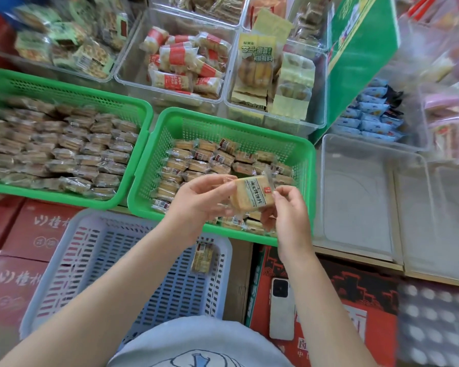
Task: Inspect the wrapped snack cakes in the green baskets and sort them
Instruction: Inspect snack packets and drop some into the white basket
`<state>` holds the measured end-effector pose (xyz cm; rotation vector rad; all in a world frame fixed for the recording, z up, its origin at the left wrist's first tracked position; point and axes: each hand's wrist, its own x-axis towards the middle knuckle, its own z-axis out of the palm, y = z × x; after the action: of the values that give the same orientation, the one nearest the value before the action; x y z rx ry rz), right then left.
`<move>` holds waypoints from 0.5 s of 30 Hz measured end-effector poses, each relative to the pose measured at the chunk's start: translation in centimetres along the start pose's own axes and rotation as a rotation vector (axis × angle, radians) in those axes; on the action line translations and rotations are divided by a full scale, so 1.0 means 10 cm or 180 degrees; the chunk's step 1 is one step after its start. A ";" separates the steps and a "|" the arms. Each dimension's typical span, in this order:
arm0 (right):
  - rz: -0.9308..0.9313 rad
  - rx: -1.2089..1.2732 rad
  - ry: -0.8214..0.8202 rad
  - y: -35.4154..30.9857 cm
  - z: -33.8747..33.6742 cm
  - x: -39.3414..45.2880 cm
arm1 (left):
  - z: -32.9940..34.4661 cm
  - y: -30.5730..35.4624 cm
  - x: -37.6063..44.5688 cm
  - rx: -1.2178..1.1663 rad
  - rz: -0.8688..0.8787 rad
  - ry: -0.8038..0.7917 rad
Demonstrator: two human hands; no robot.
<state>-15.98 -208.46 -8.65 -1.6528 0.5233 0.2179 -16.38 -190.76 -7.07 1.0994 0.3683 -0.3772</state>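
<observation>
A wrapped snack cake (252, 193), pale yellow with a label strip, is held above the right green basket (223, 123). My left hand (199, 200) grips its left side and my right hand (289, 210) pinches its right edge. That basket holds several rows of wrapped cakes (210, 162). The left green basket (69, 94) is packed with many similar cakes (59, 144). Below it, a pale blue basket (133, 260) holds a single wrapped cake (203, 256).
Clear bins of other snacks (186, 64) stand behind the green baskets. Empty clear bins (361, 192) sit to the right, beside a green board (361, 56). Red cartons (35, 231) lie below, and a white phone (282, 308) rests on one.
</observation>
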 end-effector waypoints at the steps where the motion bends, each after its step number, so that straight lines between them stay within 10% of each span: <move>1: 0.0067 0.0208 -0.0110 -0.02 -0.02 -0.07 | -0.02 -0.01 -0.06 -0.0207 -0.0096 -0.0023; 8: 0.0276 0.0844 -0.1057 -0.15 -0.12 -0.48 | -0.08 -0.04 -0.38 -0.0799 -0.0357 -0.0432; 15: -0.0254 0.0543 -0.0421 -0.20 -0.08 -0.81 | 0.01 -0.04 -0.60 -0.0072 -0.0192 0.0199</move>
<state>-22.34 -207.39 -3.22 -1.4787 0.3651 0.2161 -21.78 -190.36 -4.50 1.0816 0.4607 -0.3917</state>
